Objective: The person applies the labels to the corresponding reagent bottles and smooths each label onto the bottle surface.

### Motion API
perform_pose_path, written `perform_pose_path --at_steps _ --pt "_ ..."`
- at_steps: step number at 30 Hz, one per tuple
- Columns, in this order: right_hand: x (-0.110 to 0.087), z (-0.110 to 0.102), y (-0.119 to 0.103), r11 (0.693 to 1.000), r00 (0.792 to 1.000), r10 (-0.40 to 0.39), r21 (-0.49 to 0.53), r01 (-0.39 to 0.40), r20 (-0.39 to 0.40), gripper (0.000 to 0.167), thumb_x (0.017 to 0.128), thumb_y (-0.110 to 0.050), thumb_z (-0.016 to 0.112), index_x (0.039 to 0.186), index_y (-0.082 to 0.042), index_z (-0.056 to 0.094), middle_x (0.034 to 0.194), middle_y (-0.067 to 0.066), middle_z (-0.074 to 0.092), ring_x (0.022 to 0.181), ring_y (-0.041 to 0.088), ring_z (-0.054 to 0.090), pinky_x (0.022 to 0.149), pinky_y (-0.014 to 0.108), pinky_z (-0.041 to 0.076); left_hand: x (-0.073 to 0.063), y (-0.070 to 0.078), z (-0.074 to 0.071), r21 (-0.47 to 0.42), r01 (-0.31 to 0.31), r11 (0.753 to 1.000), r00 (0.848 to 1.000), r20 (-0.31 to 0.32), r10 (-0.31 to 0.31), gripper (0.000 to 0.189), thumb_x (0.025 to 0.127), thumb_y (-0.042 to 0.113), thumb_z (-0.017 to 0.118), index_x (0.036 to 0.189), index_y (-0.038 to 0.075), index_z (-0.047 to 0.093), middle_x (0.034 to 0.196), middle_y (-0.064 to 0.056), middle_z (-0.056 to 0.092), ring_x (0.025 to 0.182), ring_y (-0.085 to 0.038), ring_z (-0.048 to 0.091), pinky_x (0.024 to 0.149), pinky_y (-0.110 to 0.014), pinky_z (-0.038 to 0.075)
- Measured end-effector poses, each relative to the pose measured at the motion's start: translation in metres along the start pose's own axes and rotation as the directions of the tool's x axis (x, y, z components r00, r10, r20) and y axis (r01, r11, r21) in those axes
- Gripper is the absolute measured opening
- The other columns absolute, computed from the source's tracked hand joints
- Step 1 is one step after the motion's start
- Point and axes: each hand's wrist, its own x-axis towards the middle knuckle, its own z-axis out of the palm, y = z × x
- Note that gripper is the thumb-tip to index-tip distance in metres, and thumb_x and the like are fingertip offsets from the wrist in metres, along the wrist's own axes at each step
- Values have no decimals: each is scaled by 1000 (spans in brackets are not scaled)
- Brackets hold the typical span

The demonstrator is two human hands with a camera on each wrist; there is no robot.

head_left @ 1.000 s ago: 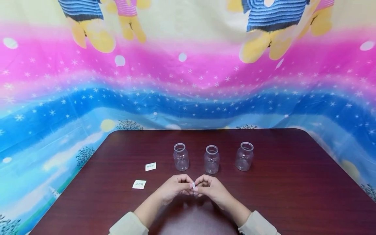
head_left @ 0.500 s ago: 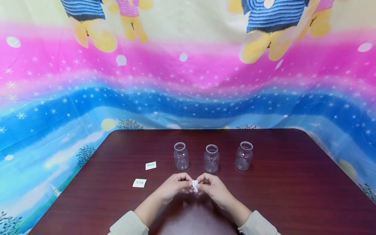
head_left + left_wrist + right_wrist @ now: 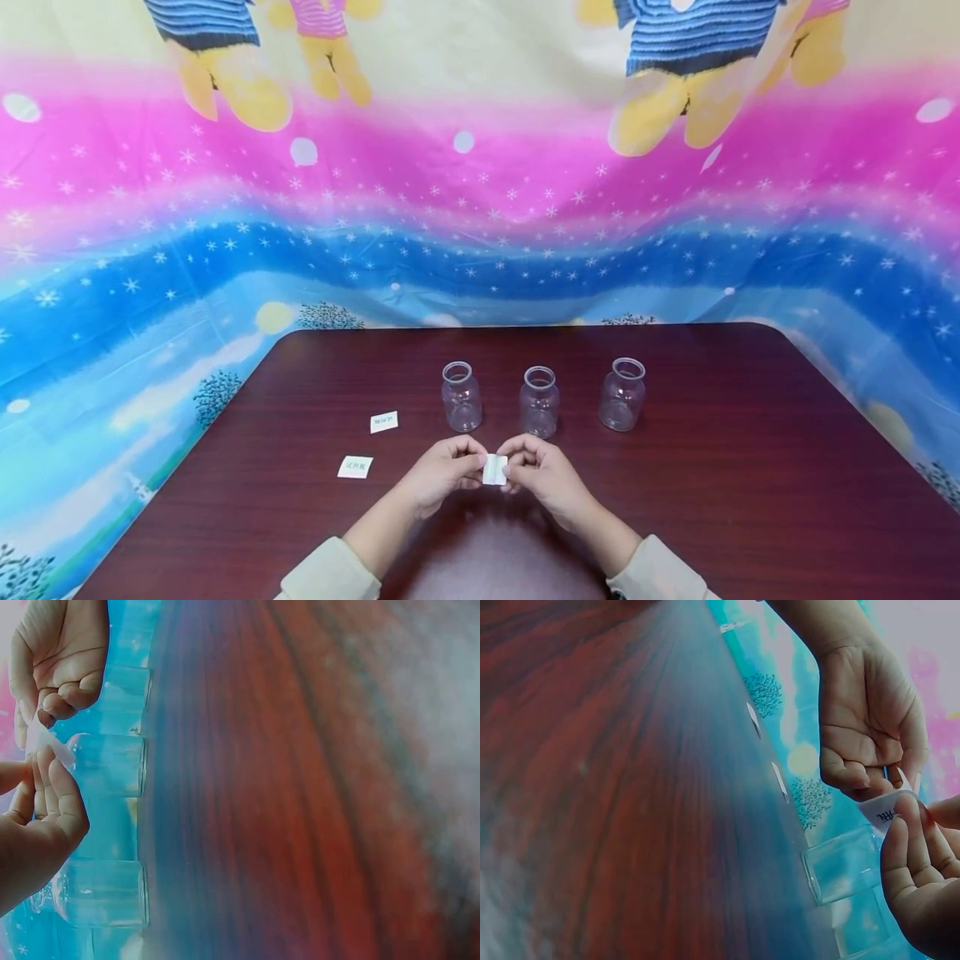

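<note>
Your left hand [image 3: 442, 477] pinches one side of a little white label [image 3: 494, 471]; your right hand [image 3: 546, 472] pinches the other side; you hold it up off the dark red table [image 3: 750, 492], in front of the middle jar [image 3: 539, 408]; the left jar [image 3: 462, 402] and right jar [image 3: 622, 400] stand apart on its two sides; a far card [image 3: 384, 422] and a near card [image 3: 355, 467] lie off to your left.
</note>
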Motion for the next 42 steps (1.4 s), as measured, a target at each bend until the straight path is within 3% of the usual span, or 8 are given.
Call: perform_pose_path --at_steps 16,26,35,42 --pt "-1 -8 1 990 998 -2 -142 10 61 24 74 2 58 95 12 52 80 12 58 69 11 53 63 25 46 -1 1 -3 15 12 1000 1000 15 -13 16 85 7 49 89 -9 50 73 -3 53 65 -12 52 63 -26 46" --pt "-3 -16 4 983 981 -53 -165 85 188 22 78 4 54 98 13 52 89 22 59 82 21 58 70 30 47 -2 1 -4 41 25 999 1000 13 -26 17 85 7 48 89 -9 50 74 -3 53 65 -12 52 64 -28 46" --pt "-2 -16 7 958 995 -47 -279 68 83 15 77 -6 61 88 4 60 81 16 59 70 14 53 60 23 43 -1 -2 -5 53 19 998 999 48 -21 18 81 3 52 90 -12 50 75 -4 54 66 -13 53 64 -29 47" --pt "-2 -15 8 948 991 -124 -289 131 43 14 75 -7 63 85 3 61 85 8 57 73 9 51 63 22 43 -3 -1 -6 35 15 999 999 48 -16 16 79 1 54 90 -10 49 74 -3 53 66 -12 53 64 -29 47"
